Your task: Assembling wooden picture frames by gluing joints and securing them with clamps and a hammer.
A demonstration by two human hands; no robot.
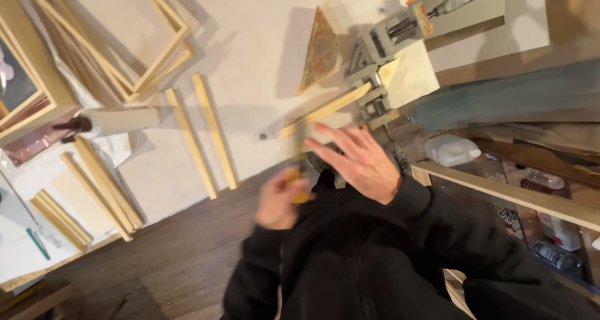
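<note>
Here, clamped in a grey metal corner clamp at the far edge of the pale worktop: a light wooden strip, lying slantwise from the clamp toward the near edge of the top. Just below it, spread flat and released, fingers fanned toward the strip and hovering over the table edge, holding nothing: the right hand, in a black sleeve. Lower and to its side, badly blurred: the left hand, closed round a small yellowish object whose kind cannot be told.

Beside the clamp, resting on the worktop: a triangular rust-and-green speckled piece. Beyond the clamp, sticking out past the top: an orange collar and a clear screw handle.

Further along the worktop, side by side and parallel: two loose wooden strips. Beside them, lying on its side: a pale glue bottle with a dark nozzle. Below that, more wooden strips in a loose bundle, partly over white paper. At the far corner, stacked: several open wooden frames.

On the other side, under a long grey-blue roll: a wooden shelf with a white plastic jug and small bottles. Underneath all: dark wooden floorboards.
</note>
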